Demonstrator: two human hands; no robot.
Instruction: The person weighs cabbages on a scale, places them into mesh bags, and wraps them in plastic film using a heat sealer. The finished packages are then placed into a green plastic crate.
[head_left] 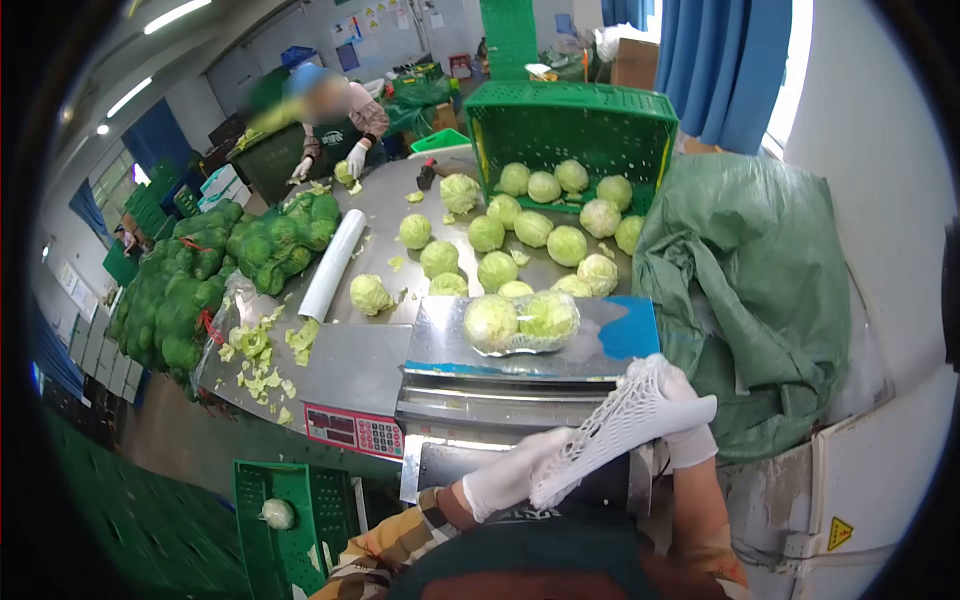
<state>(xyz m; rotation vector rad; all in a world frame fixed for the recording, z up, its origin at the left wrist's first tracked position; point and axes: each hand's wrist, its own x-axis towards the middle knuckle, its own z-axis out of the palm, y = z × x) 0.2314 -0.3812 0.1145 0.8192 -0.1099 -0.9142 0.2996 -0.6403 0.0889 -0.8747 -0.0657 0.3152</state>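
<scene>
My left hand (pixel 520 468), in a white glove, has its fingers closed on the lower left part of a white foam net (pixel 610 432). The net is stretched between both hands. My right hand (pixel 680 425), also gloved, grips its upper right end, where a smooth white piece sticks out. Just beyond the hands, two cabbages in clear wrap (pixel 520 322) lie side by side on the metal wrapping machine (pixel 440 340). Loose cabbages (pixel 533 229) are spread over the metal table behind.
A tipped green crate (pixel 570 110) holds cabbages at the back. Green tarp (pixel 745 290) hangs at the right. A scale (pixel 355 430), a white film roll (pixel 334 265) and netted cabbages (pixel 180 290) are at left. A co-worker (pixel 340 115) handles a cabbage across the table.
</scene>
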